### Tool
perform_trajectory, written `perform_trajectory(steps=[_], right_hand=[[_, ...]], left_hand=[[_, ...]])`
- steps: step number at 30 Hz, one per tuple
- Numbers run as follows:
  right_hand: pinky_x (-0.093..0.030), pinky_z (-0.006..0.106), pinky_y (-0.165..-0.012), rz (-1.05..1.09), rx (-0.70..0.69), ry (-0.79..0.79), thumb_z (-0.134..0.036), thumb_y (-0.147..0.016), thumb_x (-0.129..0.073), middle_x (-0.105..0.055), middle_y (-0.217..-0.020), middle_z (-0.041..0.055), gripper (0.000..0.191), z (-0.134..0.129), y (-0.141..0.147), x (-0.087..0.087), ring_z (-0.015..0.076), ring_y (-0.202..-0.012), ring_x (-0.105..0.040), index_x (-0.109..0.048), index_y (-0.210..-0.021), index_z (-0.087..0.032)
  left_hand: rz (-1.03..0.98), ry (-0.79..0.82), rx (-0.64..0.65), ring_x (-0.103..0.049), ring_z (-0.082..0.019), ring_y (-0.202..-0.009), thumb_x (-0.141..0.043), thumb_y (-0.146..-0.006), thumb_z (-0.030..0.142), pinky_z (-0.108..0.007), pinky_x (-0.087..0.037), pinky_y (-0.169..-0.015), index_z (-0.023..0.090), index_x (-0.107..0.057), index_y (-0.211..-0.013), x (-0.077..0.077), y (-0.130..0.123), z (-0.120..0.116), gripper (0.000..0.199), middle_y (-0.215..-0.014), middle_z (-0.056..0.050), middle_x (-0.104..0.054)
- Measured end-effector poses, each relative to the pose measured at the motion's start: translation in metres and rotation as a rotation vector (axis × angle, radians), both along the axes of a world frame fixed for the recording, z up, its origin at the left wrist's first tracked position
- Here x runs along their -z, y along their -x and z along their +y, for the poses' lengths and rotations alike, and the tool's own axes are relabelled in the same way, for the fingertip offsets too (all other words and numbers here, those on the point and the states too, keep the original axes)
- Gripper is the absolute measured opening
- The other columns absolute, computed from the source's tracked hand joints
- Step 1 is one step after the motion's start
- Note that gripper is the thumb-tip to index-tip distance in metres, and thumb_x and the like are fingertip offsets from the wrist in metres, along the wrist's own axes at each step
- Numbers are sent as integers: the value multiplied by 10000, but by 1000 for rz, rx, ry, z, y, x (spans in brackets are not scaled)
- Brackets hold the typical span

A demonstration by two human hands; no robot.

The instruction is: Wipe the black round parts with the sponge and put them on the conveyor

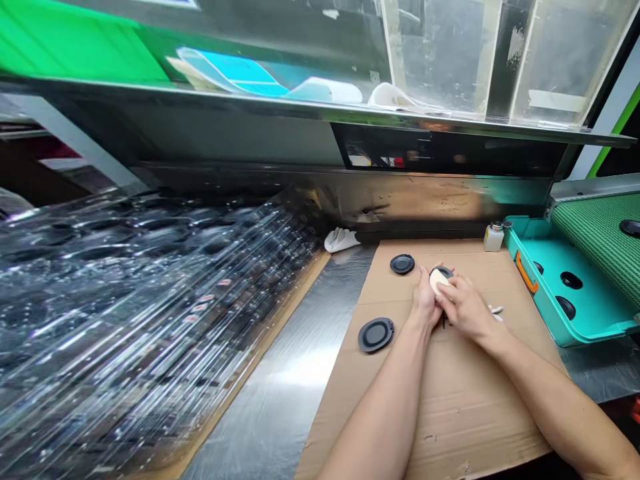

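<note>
Over the brown cardboard sheet, my left hand holds a round black part, its fingers partly hidden behind it. My right hand is closed on a small cream-coloured pad, which rests against the black part. Two more round black parts lie to the left on the cardboard, one farther off and one nearer. Small white pieces lie just right of my right hand.
A white bottle stands at the cardboard's back right. Beyond it are a teal bin holding black parts and a green conveyor belt. Clear plastic trays cover the left side. A white crumpled cloth lies behind.
</note>
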State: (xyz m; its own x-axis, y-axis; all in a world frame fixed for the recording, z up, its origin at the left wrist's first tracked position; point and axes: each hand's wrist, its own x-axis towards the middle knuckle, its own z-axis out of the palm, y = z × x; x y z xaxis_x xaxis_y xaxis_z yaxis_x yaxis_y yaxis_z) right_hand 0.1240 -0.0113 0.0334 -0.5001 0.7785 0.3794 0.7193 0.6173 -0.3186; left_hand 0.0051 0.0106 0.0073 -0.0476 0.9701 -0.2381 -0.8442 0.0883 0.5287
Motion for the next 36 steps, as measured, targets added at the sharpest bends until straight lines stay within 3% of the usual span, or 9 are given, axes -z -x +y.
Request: perform_trajectory(steps=[4, 7, 9, 14, 17, 23, 28, 33, 36], right_hand=[[-427, 377, -942, -87, 207, 5, -288, -1013, -463, -576, -1261, 161, 334, -5, 12, 3, 280, -1114, -480, -667, -1266, -211], [-425, 375, -944, -147, 173, 25, -306, -1015, -457, -585, -1251, 150, 332, 0, 9, 5, 278, -1101, -483, -665, -1259, -223], [-421, 363, -939, -150, 174, 27, -308, -1011, -464, -597, -1232, 137, 318, 5, 0, 6, 270, -1088, -489, -668, -1245, -235], [-397, 363, -948, -93, 412, 53, -337, -1014, -455, -637, -1109, 138, 305, 29, -36, 6, 270, -1070, -512, -708, -1134, -215], [-386, 357, -966, -77, 439, 92, -341, -985, -508, -644, -1098, 134, 280, 40, -49, 14, 268, -1095, -522, -718, -1120, -214], [-404, 373, -931, -63, 456, 137, -397, -947, -570, -620, -1161, 132, 348, 47, -46, 32, 297, -1119, -522, -677, -1239, -242], [-404, 376, -917, -56, 454, 128, -410, -952, -561, -613, -1148, 129, 347, 49, -47, 35, 303, -1111, -523, -672, -1237, -247], [-401, 371, -907, -68, 458, 107, -406, -948, -566, -601, -1170, 133, 334, 43, -48, 21, 295, -1093, -530, -674, -1211, -232], [-408, 332, -816, -110, 321, 141, -455, -925, -591, -638, -1016, 90, 257, 27, -48, -2, 256, -966, -573, -712, -972, -234]], left_hand=[[-69, -45, 96, -699, -218, -1030, -301, -1048, 396, -356, -557, -945, 127, -649, -1028, 1, -2, 0, 441, -1098, -153, -721], [-44, -11, 112, -702, -220, -1016, -329, -1042, 339, -356, -563, -934, 119, -651, -993, 4, -2, 0, 393, -1081, -159, -725], [-19, 3, 119, -709, -217, -969, -348, -1037, 327, -365, -579, -888, 121, -647, -1017, 5, -1, 0, 364, -1054, -156, -728], [1, 67, 96, -714, -229, -879, -330, -1033, 376, -312, -576, -659, 144, -606, -1152, 3, 8, 0, 380, -1033, -172, -713], [-82, 87, 113, -705, -237, -836, -286, -1022, 410, -297, -566, -598, 118, -624, -1110, -4, 14, -2, 455, -973, -191, -695], [-250, 43, 175, -715, -238, -949, -320, -1034, 378, -307, -630, -736, 53, -614, -1142, -22, 16, -10, 451, -1041, -210, -686], [-202, 46, 193, -717, -170, -758, -348, -1026, 511, -222, -606, -605, 42, -601, -1217, -28, 11, -16, 565, -1075, -222, -699], [-222, 59, 201, -722, -177, -740, -344, -1017, 545, -241, -605, -594, 40, -621, -1217, -25, 12, -13, 609, -1104, -238, -701], [-258, 48, 191, -724, -179, -756, -332, -1012, 562, -238, -604, -617, 40, -647, -1163, -22, 17, -11, 628, -1072, -224, -714]])
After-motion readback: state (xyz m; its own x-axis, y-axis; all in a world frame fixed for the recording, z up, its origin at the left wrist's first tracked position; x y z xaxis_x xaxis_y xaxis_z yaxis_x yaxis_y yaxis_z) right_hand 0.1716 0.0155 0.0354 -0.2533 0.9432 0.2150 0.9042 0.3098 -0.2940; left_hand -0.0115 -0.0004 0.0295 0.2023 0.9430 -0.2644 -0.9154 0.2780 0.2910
